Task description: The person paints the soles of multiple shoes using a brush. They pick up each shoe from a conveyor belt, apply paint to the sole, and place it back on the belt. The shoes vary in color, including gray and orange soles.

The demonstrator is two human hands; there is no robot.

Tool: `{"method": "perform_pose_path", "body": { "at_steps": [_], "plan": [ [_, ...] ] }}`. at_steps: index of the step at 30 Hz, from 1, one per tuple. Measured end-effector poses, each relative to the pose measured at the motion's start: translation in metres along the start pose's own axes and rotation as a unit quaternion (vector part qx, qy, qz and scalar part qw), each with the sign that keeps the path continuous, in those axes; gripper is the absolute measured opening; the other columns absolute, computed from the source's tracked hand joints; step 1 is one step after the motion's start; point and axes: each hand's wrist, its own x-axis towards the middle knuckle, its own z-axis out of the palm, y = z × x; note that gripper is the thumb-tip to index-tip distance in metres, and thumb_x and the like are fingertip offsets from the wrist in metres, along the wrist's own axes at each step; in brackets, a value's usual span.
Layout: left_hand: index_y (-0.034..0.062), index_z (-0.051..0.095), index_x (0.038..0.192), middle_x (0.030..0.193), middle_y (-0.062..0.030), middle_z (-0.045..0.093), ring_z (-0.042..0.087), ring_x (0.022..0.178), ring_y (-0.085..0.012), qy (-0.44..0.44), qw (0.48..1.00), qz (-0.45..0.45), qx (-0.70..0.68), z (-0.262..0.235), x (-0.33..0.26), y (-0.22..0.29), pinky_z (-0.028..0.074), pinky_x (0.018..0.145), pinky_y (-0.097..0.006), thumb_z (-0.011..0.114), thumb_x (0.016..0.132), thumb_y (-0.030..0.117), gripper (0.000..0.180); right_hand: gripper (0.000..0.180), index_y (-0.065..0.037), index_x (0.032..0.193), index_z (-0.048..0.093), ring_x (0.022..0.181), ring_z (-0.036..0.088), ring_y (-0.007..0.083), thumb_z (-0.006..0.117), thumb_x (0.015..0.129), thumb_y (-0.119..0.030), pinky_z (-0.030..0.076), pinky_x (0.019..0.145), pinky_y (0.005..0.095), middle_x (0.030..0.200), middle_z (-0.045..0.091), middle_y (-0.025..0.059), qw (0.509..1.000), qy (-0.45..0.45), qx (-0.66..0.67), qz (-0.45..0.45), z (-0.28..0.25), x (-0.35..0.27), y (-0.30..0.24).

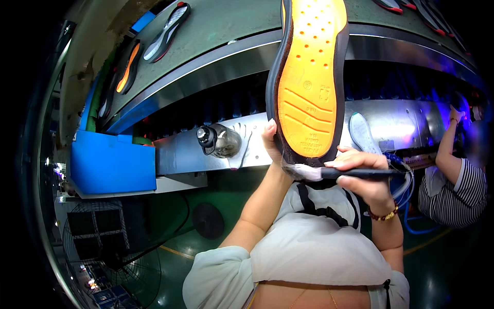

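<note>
Orange-faced sole [309, 87] in my grip: far end cut off by top edge. Most fingers of my left hand [271, 143] hidden behind it. Lower stamped marks too small to read. Red-edged soles [389, 6] cropped above. Thing at co-worker's hand [455, 114] blurred in blue glare.

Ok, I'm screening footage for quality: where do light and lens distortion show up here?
Head view: the orange sole is brightly lit, its grooves clear; head view: glare whitens part of the metal shelf, and blue-violet light tints the area by the co-worker; head view: the conveyor's metal edge bows, and the corners fall to black.
</note>
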Motion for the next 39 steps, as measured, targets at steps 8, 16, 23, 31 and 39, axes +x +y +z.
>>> {"method": "perform_pose_path", "body": {
  "at_steps": [8, 16, 23, 31, 39],
  "plan": [
    [-0.0016, 0.052, 0.096, 0.096, -0.0156, 0.059, 0.058, 0.083, -0.0244, 0.004, 1.0, 0.014, 0.003, -0.011, 0.015, 0.006, 0.045, 0.079, -0.034, 0.047, 0.075, 0.026, 0.035, 0.015, 0.003, 0.087, 0.058, 0.082, 0.058, 0.0165, 0.058, 0.072, 0.006, 0.046, 0.074, 0.0262, 0.092, 0.061, 0.0149, 0.998, 0.006, 0.007, -0.057, 0.006, 0.011, 0.004],
    [0.0045, 0.049, 0.072, 0.086, -0.0133, 0.06, 0.058, 0.08, -0.0235, 0.041, 0.998, -0.015, 0.04, -0.015, 0.02, 0.015, 0.046, 0.077, -0.034, 0.047, 0.073, 0.022, 0.018, 0.018, 0.004, 0.088, 0.059, 0.086, 0.059, 0.0202, 0.06, 0.07, 0.007, 0.045, 0.079, 0.0301, 0.091, 0.061, 0.0164, 0.992, -0.044, 0.119, -0.006, -0.001, 0.018, 0.002],
    [-0.0016, 0.052, 0.079, 0.089, -0.016, 0.06, 0.058, 0.082, -0.0248, 0.007, 0.998, -0.023, 0.063, -0.007, 0.026, 0.023, 0.046, 0.078, -0.035, 0.043, 0.072, 0.021, 0.025, 0.014, 0.003, 0.083, 0.061, 0.081, 0.06, 0.0173, 0.062, 0.069, 0.005, 0.046, 0.074, 0.0269, 0.085, 0.063, 0.0123, 0.983, -0.144, -0.093, -0.067, -0.022, 0.033, -0.011],
    [-0.0032, 0.054, 0.089, 0.093, -0.0164, 0.059, 0.059, 0.081, -0.0247, -0.059, 0.998, -0.014, 0.022, -0.006, 0.036, 0.03, 0.048, 0.075, -0.035, 0.046, 0.075, 0.023, 0.031, 0.018, -0.001, 0.082, 0.062, 0.078, 0.06, 0.0199, 0.065, 0.065, 0.002, 0.045, 0.073, 0.0291, 0.083, 0.063, 0.0097, 0.977, -0.191, -0.079, -0.045, -0.007, 0.024, -0.012],
    [-0.0026, 0.051, 0.101, 0.102, -0.0165, 0.057, 0.057, 0.088, -0.0262, -0.047, 0.992, -0.119, 0.02, -0.005, 0.038, 0.031, 0.046, 0.079, -0.036, 0.045, 0.076, 0.024, 0.037, 0.015, 0.002, 0.081, 0.061, 0.076, 0.06, 0.017, 0.066, 0.067, 0.0, 0.046, 0.07, 0.0264, 0.081, 0.063, 0.0112, 0.989, -0.132, -0.061, -0.003, -0.006, 0.029, -0.016]
  ]
}}
